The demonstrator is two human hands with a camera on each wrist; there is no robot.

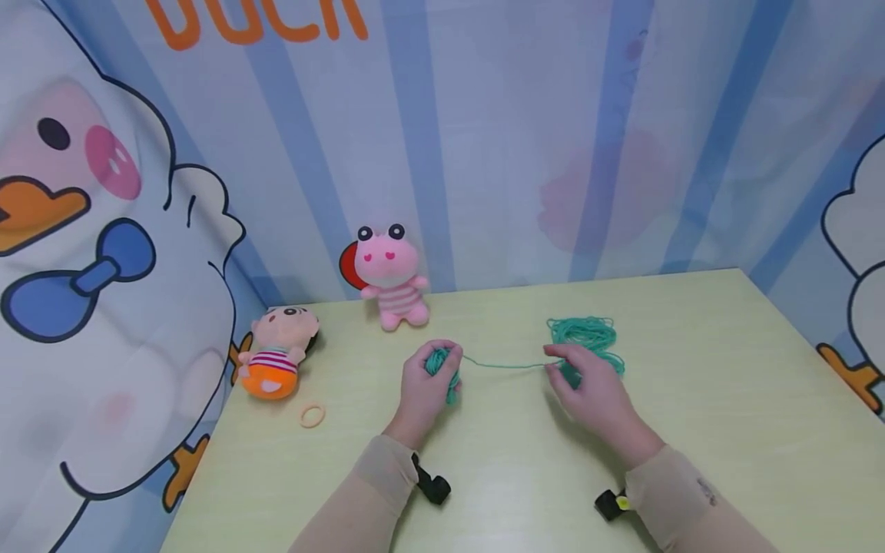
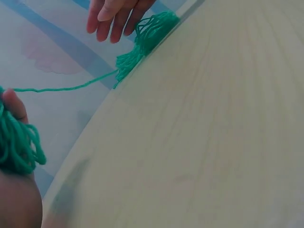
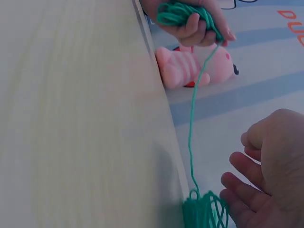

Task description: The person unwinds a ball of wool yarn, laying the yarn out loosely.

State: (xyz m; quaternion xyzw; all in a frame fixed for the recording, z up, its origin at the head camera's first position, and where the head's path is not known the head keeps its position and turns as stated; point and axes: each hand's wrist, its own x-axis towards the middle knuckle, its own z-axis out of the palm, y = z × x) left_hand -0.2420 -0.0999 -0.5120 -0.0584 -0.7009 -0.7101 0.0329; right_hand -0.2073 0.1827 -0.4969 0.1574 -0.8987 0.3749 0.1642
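Note:
My left hand (image 1: 420,395) grips a bundle of green yarn (image 1: 437,361), its loops poking out past the fingers. From that bundle a single strand (image 1: 505,366) runs across to a loose pile of green yarn (image 1: 584,330) lying on the table. My right hand (image 1: 598,395) hovers beside the pile and covers part of it in the head view. Its fingers (image 3: 247,166) are relaxed, and the strand passes beside them in the right wrist view. Over in the left wrist view, the looped yarn bundle (image 2: 16,142) sits at the left edge.
A pink plush toy (image 1: 397,299) sits at the table's back edge. To its left leans a doll in orange shorts (image 1: 273,376), with a small pale ring (image 1: 302,418) lying in front. A printed duck backdrop (image 1: 498,153) stands behind the pale wooden table (image 1: 498,476).

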